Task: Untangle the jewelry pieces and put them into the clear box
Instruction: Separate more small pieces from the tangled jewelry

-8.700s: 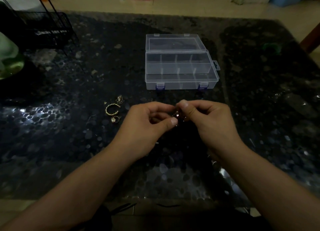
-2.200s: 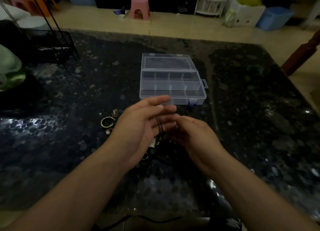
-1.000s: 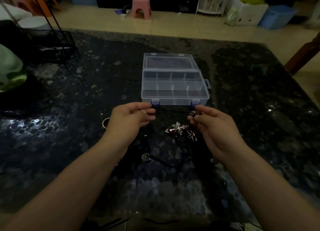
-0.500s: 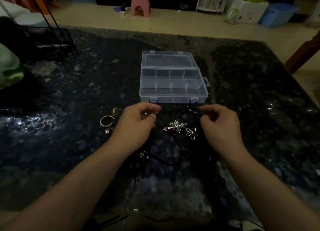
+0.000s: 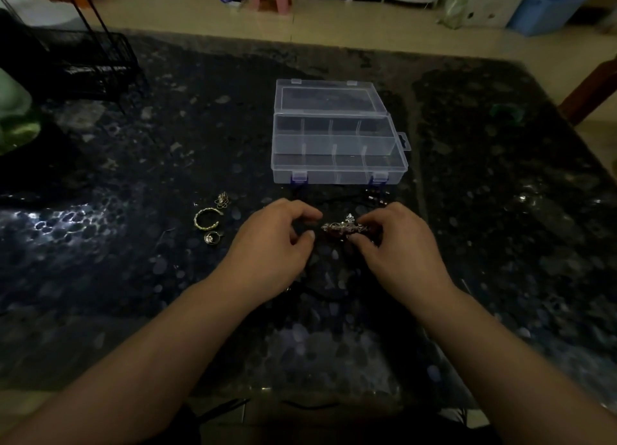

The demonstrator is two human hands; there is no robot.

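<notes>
Early stage. Left hand (image 5: 273, 241) and right hand (image 5: 394, 244), fingers curled, pinch a silver pendant (image 5: 344, 228) on dark cord above the bench (image 5: 133, 277). Gold rings (image 5: 208, 219) lie aside; the clear box (image 5: 337, 144) appears unfilled.

On the table (image 5: 133, 277), the open compartment box (image 5: 339, 169) lies behind both hands; the pendant (image 5: 344, 228) sits between them, with 3 rings (image 5: 213, 219) to their left.
</notes>
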